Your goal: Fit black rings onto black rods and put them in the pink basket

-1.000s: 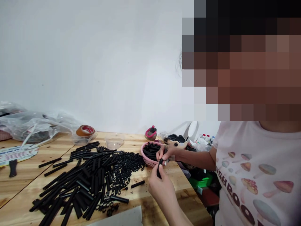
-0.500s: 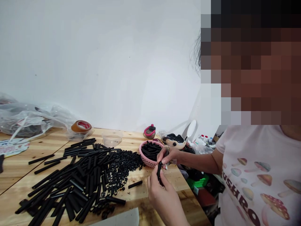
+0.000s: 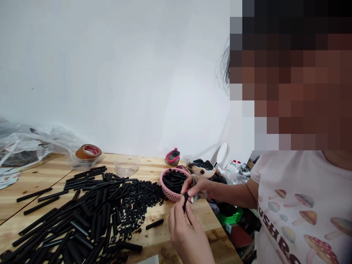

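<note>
Neither of my own hands shows in the head view. A person on the right, in a shirt with mushroom prints [image 3: 288, 205], holds a short black tube [image 3: 185, 201] above the table edge. That person's nearer hand [image 3: 188, 233] grips the tube from below, while the farther hand [image 3: 199, 186] pinches its upper end. Something small and white sticks out by the farther hand's fingers; I cannot make out what it is. Just behind stands a pink basket [image 3: 164, 189] of black pieces. A loose black tube [image 3: 154, 224] lies left of the hands.
A large pile of black tubes [image 3: 82, 216] covers the left of the wooden table, with small black rings [image 3: 137, 205] beside it. Brown tape [image 3: 88, 151], a clear bowl [image 3: 126, 168] and plastic bags [image 3: 30, 146] stand toward the wall. A green basket [image 3: 231, 217] is beyond the edge.
The view has shifted slightly, so the table's things sit farther left and a little lower. The other person's hands still hold the black tube, nearly in the same place.
</note>
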Tool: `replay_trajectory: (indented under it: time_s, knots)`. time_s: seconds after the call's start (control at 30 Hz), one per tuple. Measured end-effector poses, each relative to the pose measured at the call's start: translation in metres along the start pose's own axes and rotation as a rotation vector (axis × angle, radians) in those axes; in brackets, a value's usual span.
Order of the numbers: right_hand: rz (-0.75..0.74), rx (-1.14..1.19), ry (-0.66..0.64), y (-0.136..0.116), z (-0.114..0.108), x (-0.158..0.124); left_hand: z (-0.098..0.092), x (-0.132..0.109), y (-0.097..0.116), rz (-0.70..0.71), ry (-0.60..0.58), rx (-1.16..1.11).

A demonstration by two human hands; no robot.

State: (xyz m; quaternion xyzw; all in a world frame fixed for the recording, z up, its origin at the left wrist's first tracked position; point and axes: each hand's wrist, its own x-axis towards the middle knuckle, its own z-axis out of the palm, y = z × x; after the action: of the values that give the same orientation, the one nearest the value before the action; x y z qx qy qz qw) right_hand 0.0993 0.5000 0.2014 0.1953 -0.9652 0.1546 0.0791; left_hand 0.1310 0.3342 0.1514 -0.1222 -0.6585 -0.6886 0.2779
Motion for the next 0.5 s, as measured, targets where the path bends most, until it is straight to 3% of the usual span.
replay_trajectory:
  time_s: [0.2,0.5]
  knots:
    - [-0.147,-0.401,-0.043,-0.002,-0.003,0.006,0.003,0.001,-0.001,0.072,0.052,0.039]
    - [-0.212,-0.656,-0.006,-0.005,-0.006,0.009,0.004,0.001,-0.009,0.154,0.063,-0.015]
